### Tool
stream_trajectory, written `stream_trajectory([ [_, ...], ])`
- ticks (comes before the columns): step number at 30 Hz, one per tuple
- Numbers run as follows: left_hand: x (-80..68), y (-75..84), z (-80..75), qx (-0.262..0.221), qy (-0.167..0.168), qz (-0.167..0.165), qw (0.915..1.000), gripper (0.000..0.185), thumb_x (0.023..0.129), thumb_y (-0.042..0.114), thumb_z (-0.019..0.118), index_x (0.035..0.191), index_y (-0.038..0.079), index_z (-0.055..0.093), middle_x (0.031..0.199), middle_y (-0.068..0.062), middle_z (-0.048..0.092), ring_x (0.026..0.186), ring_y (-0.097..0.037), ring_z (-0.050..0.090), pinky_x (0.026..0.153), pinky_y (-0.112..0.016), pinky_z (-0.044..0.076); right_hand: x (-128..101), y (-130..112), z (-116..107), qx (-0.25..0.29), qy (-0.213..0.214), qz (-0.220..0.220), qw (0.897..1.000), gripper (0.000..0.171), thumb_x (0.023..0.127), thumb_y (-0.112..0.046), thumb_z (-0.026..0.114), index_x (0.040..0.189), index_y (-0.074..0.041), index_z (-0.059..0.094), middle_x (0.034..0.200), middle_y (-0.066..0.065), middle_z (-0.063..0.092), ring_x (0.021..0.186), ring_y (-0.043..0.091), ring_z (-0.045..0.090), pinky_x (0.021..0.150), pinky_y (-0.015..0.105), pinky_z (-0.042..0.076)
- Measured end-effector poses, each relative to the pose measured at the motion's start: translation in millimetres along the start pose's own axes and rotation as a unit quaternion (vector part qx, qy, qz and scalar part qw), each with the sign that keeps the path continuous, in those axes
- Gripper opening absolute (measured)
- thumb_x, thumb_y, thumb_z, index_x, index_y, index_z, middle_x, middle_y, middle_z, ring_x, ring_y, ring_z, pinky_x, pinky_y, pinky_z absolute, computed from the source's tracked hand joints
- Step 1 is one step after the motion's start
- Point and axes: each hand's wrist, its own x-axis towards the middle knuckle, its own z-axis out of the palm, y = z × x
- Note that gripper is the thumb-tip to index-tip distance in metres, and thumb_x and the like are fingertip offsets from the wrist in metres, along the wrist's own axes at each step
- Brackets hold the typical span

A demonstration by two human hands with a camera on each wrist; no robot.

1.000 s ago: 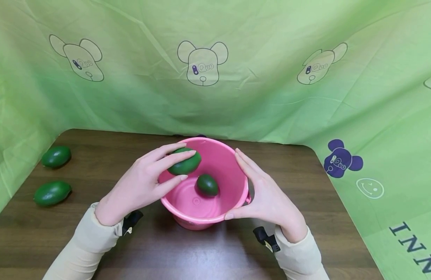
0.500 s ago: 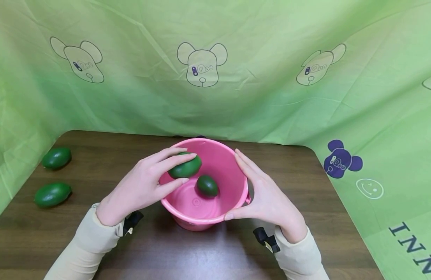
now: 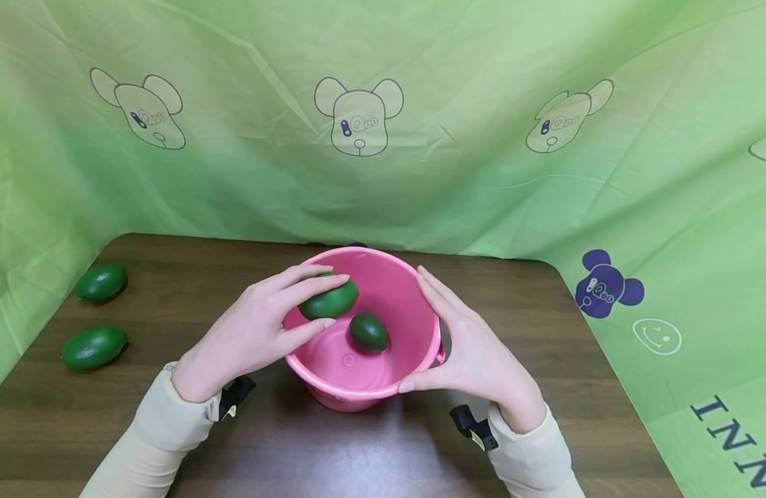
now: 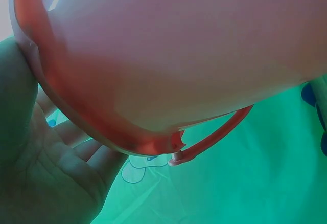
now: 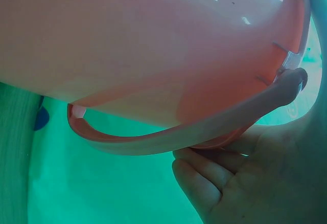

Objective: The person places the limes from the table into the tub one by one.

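A pink bucket [image 3: 414, 346] stands upright on the table, its mouth towards the head camera. Reaching over its left rim, my left hand [image 3: 258, 321] holds a smooth, dark green oval fruit [image 3: 333, 299] between fingers and thumb, inside the mouth. Another green fruit [image 3: 368, 331] lies on the bucket's bottom. At the right side, my right hand [image 3: 472, 346] grips the rim, fingers towards the back and thumb at the front. The bucket's wall and curved handle [image 5: 153, 141] fill much of the right wrist view; the left wrist view hides the held fruit.
Two more green fruits, one farther back [image 3: 101, 283] and one nearer [image 3: 95, 347], lie at the left of the brown wooden table [image 3: 189, 277]. A green printed cloth [image 3: 358, 194] hangs behind the table and along both sides.
My left hand has lowered slightly with the green fruit into the bucket's mouth, then stays nearly still. My right hand keeps its place on the rim.
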Motion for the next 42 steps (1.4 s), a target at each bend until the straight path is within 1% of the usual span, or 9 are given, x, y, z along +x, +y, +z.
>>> stream_trajectory([
  [6,0.3,-0.6,-0.1,-0.001,0.0,0.002,1.0,0.059,0.087,0.026,0.084,0.142,0.021,0.063,0.144,-0.001,0.054,0.12,-0.018,0.059,0.089,-0.034,0.055,0.1,0.8,0.7,-0.002,0.001,-0.002,1.0,0.134,0.058,-0.067,0.091,0.164,-0.022,0.022,0.167,-0.013,0.013,0.151,0.014,0.019,0.114,0.051,0.033],
  [12,0.1,-0.2,-0.3,0.012,0.003,-0.004,0.9999,0.065,0.088,0.027,0.082,0.147,0.02,0.057,0.157,-0.001,0.043,0.137,-0.019,0.047,0.105,-0.038,0.046,0.5,0.8,0.8,-0.005,0.004,-0.004,1.0,0.134,0.058,-0.067,0.091,0.164,-0.023,0.022,0.167,-0.013,0.013,0.151,0.014,0.021,0.113,0.052,0.034],
  [15,0.3,-0.1,0.2,0.015,0.004,-0.006,0.9999,0.066,0.088,0.029,0.082,0.148,0.021,0.056,0.158,-0.001,0.041,0.139,-0.018,0.044,0.108,-0.039,0.043,0.9,0.5,0.7,-0.004,0.004,-0.004,1.0,0.134,0.058,-0.067,0.091,0.164,-0.024,0.022,0.167,-0.014,0.013,0.15,0.014,0.022,0.112,0.052,0.035],
  [20,0.6,-0.6,0.9,0.015,0.008,-0.003,0.9998,0.066,0.087,0.031,0.083,0.147,0.02,0.058,0.156,-0.003,0.045,0.139,-0.021,0.045,0.108,-0.042,0.043,1.4,0.2,0.4,-0.002,0.005,-0.005,1.0,0.134,0.057,-0.067,0.092,0.164,-0.024,0.022,0.167,-0.014,0.014,0.15,0.014,0.022,0.113,0.051,0.034],
  [23,0.3,-1.0,1.1,0.014,0.009,-0.001,0.9999,0.065,0.088,0.03,0.083,0.146,0.019,0.058,0.155,-0.004,0.046,0.139,-0.022,0.045,0.108,-0.042,0.043,1.4,0.1,0.3,-0.001,0.005,-0.004,1.0,0.134,0.057,-0.067,0.092,0.164,-0.025,0.023,0.167,-0.014,0.014,0.15,0.014,0.022,0.112,0.051,0.035],
  [30,-0.9,-1.6,0.2,0.019,0.008,-0.006,0.9998,0.065,0.088,0.034,0.081,0.147,0.021,0.057,0.156,-0.001,0.045,0.139,-0.017,0.044,0.107,-0.037,0.045,0.9,0.8,0.9,0.0,0.003,-0.004,1.0,0.134,0.057,-0.068,0.091,0.164,-0.023,0.023,0.167,-0.013,0.014,0.15,0.014,0.021,0.113,0.051,0.034],
  [36,-1.9,-2.8,-1.4,0.024,0.013,-0.006,0.9996,0.064,0.09,0.04,0.079,0.148,0.022,0.057,0.155,0.001,0.045,0.137,-0.016,0.045,0.104,-0.035,0.047,0.3,1.3,1.2,0.0,0.003,-0.004,1.0,0.134,0.057,-0.067,0.091,0.164,-0.023,0.023,0.167,-0.013,0.014,0.151,0.014,0.021,0.113,0.051,0.034],
  [42,-3.2,-3.6,-4.8,0.03,0.022,-0.016,0.9992,0.068,0.086,0.035,0.084,0.147,0.023,0.057,0.153,0.002,0.048,0.136,-0.016,0.045,0.103,-0.037,0.047,-0.1,0.4,1.0,0.003,0.004,-0.004,1.0,0.134,0.057,-0.068,0.091,0.164,-0.024,0.023,0.167,-0.014,0.014,0.15,0.014,0.022,0.113,0.051,0.035],
])
